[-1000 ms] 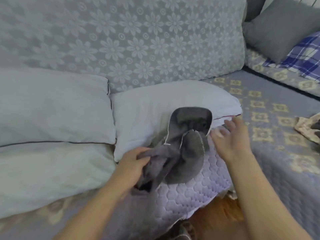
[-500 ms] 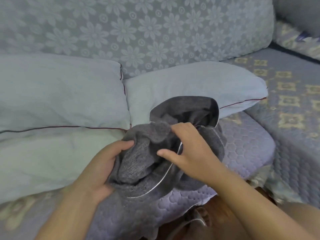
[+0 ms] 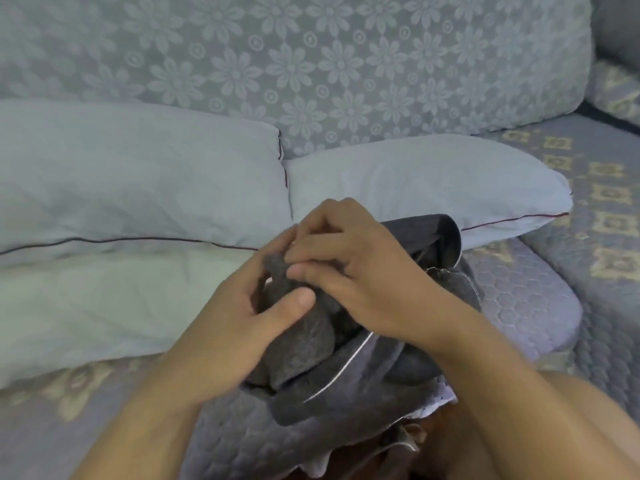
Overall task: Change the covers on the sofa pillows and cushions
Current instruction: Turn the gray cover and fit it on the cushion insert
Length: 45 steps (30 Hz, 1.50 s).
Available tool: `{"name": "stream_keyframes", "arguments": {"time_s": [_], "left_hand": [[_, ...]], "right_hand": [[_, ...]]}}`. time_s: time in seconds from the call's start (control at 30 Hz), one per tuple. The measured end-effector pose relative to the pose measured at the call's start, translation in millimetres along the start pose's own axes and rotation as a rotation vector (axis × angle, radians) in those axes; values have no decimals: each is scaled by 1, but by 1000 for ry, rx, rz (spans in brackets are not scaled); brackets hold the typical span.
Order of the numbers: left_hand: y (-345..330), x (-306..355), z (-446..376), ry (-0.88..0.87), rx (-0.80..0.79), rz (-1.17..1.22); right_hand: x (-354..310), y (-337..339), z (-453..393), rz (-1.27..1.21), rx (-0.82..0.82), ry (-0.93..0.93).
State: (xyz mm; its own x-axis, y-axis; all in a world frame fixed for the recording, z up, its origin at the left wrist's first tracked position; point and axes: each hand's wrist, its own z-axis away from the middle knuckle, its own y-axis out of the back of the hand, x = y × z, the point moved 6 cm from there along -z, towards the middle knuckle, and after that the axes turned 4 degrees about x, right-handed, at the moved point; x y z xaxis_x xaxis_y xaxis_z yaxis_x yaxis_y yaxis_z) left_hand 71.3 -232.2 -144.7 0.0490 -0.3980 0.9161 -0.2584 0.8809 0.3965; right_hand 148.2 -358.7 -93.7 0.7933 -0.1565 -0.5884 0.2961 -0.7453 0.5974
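The dark grey cover (image 3: 304, 344) is lying bunched and creased at the front edge of the sofa seat, its fabric looking coarse and felt-like, with a thin pale seam line (image 3: 341, 368) running diagonally across its lower fold. One opening of the cover is standing up behind the hands, showing a lighter grey inner face and a curved rim (image 3: 450, 233). The bundle is sitting on a lilac quilted seat pad (image 3: 519, 299) stitched in a hexagon pattern. The left hand (image 3: 221, 327) is gripping the near left part of the cover, its thumb pressing down on the cloth and its fingers curling round a raised peak of fabric. The right hand (image 3: 356, 268) is lying over the top of the bundle, its thumb and fingertips pinching that same peak directly beside the left fingers, so the two hands are touching or nearly touching there. Immediately behind the cover, a pale blue pillow (image 3: 415, 181) with dark red piping is resting against the backrest; a second pale blue pillow (image 3: 138, 181) is lying just beside it to the left, on top of a whitish pillow (image 3: 104, 306). The floral-patterned grey backrest cushion (image 3: 311, 64) is standing behind all three.
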Motion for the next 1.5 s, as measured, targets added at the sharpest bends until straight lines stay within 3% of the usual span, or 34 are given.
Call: {"name": "stream_keyframes", "arguments": {"time_s": [0.1, 0.13, 0.17, 0.23, 0.3, 0.43, 0.57, 0.63, 0.7, 0.77, 0.9, 0.97, 1.07, 1.1, 1.2, 1.33, 1.4, 1.47, 1.5], "left_hand": [[13, -5, -14, 4, 273, -6], [21, -15, -17, 54, 328, 111], [29, -28, -19, 126, 391, 260], [37, -47, -19, 202, 445, 495], [41, -62, -17, 266, 474, 610], [41, -89, -13, 346, 530, 602], [35, -104, -12, 397, 539, 623], [30, -105, -10, 409, 520, 608], [27, -106, -6, 416, 509, 614], [27, -107, -2, 423, 516, 626], [31, -109, 5, 436, 531, 670], [42, -104, 3, 409, 522, 659], [65, -84, -12, 319, 513, 654], [71, -66, -22, 275, 509, 651], [92, 11, -54, 108, 504, 624], [146, 136, -69, -183, 645, 498], [178, 191, -81, -336, 749, 264], [199, 237, -102, -435, 789, -96], [206, 252, -117, -448, 792, -250]], "right_hand": [[23, 2, 6, -201, 175, -282], [34, 2, 11, -194, 141, -352], [46, -3, 17, -98, -4, -382], [71, -20, 41, 263, -444, -362], [93, -27, 72, 614, -709, -310], [112, -5, 127, 923, -940, -430], [117, 9, 164, 921, -1059, -612], [118, -2, 157, 872, -941, -608], [113, -10, 132, 836, -640, -521], [118, -21, 114, 711, -440, -516], [107, -36, 92, 620, -452, -455], [79, 14, 69, 459, -137, -440], [30, 122, 23, 221, 518, -376], [19, 145, 6, 214, 634, -347], [-5, 173, -47, 348, 622, -346], [-88, 262, -93, 408, 983, -216], [-104, 295, -115, 340, 869, -337], [-100, 290, -139, -152, 540, -493], [-95, 285, -144, -433, 464, -546]]}}
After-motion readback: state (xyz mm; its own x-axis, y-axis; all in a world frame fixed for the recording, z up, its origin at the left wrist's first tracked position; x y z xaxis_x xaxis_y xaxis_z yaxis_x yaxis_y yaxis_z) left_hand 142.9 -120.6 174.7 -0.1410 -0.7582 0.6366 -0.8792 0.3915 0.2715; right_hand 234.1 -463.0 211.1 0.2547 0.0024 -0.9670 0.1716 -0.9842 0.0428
